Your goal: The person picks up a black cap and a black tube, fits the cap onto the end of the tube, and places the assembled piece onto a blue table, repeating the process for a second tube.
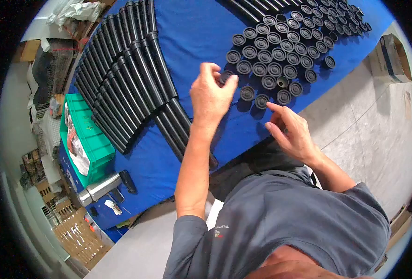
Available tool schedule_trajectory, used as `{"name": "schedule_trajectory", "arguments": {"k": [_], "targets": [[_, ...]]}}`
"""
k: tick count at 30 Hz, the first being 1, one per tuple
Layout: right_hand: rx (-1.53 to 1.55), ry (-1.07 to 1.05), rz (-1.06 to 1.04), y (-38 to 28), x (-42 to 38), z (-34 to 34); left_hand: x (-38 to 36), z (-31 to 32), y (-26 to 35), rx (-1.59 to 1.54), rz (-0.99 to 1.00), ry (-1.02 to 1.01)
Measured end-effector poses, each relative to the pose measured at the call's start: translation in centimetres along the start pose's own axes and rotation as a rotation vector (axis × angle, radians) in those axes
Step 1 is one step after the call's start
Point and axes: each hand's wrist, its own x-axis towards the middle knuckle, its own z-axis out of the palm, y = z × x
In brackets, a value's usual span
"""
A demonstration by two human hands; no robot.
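My left hand (211,95) is closed, with a black round cap (226,77) between its thumb and fingers, over the blue cloth beside the spread of caps. Low at the near edge of that spread, my right hand (292,132) has its thumb and forefinger apart and holds nothing. Its forefinger tip is right by another ringed black cap (262,101). Two more near caps, one at the left (247,93) and one at the right (283,96), stand close by. Left of my left hand, black tubes (171,132) lie side by side.
Rows of black tubes (131,74) fan across the left of the blue cloth (182,28). A green crate (96,144), a silver cylinder (102,189) and a black-handled tool (128,181) sit at the lower left. A cardboard box (392,58) stands on the floor at right.
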Motion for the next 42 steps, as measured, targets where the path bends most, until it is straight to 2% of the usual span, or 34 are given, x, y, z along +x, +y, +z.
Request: {"name": "schedule_trajectory", "arguments": {"k": [2,4,9,12,13,15,19,23,29,36,39,42], "targets": [[0.013,-0.010,0.010,0.0,-0.3,0.3,0.7,-1.5,-0.7,-0.005,0.027,0.064],[0.020,-0.014,-0.016,0.6,-0.1,0.3,2.3,-2.3,-1.7,0.170,0.047,0.081],[0.033,-0.004,-0.023,0.6,-0.3,0.3,3.3,-3.7,-1.3,0.186,-0.100,-0.095],[0.034,0.010,-0.013,0.7,-0.5,0.3,3.7,-3.2,-1.4,0.281,0.413,0.099],[0.034,0.013,-0.013,0.8,-0.6,0.3,3.8,-2.9,-0.9,0.146,0.391,-0.050],[0.038,0.000,-0.003,0.6,-0.5,0.2,3.7,-1.9,0.2,0.293,0.622,-0.144],[0.031,-0.011,-0.016,0.3,-0.4,-0.2,3.9,0.3,0.6,0.437,0.636,-0.168],[-0.047,0.003,-0.105,1.0,-0.5,-0.1,4.2,0.9,1.0,0.383,0.604,-0.158],[0.004,-0.010,-0.048,0.6,-0.4,-0.1,4.1,1.1,0.6,0.352,0.592,-0.153],[-0.010,-0.009,-0.105,0.8,-0.4,0.0,4.1,1.4,0.2,0.304,0.601,-0.133],[-0.002,-0.029,-0.046,0.3,-0.4,-0.3,4.5,1.0,0.0,0.272,0.616,-0.146],[0.011,-0.016,-0.072,0.4,-0.4,-0.4,5.8,-0.3,-0.3,0.280,0.572,-0.100]]}}
